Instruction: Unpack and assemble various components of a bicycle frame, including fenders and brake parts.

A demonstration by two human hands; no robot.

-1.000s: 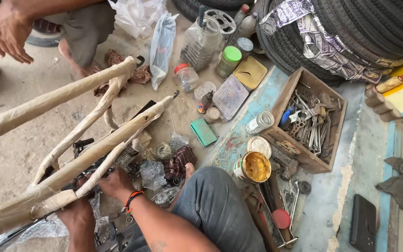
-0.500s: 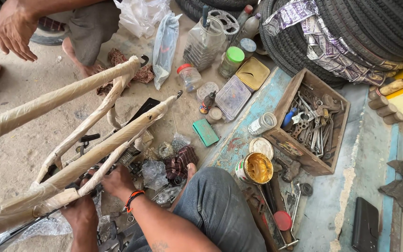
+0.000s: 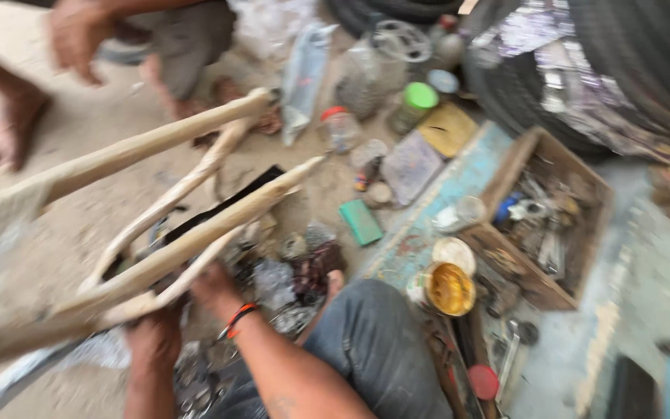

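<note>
Bicycle frame point(image 3: 157, 202), wrapped in tan tape, gripped at its lower tubes by left hand point(image 3: 153, 334) and right hand point(image 3: 211, 291), both closed on it; best steadied with 2 firm, spaced grips.

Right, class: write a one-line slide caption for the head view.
Both hands, left and right, hold a tan-wrapped bicycle frame above scattered workshop parts.

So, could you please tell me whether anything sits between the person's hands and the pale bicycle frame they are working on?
Nothing visible does. The left hand and the right hand both already rest on the lower tubes of the pale frame. The picture is blurred, so how tight each grip is cannot be told. Another person's hand hangs above, apart from the frame.
</note>
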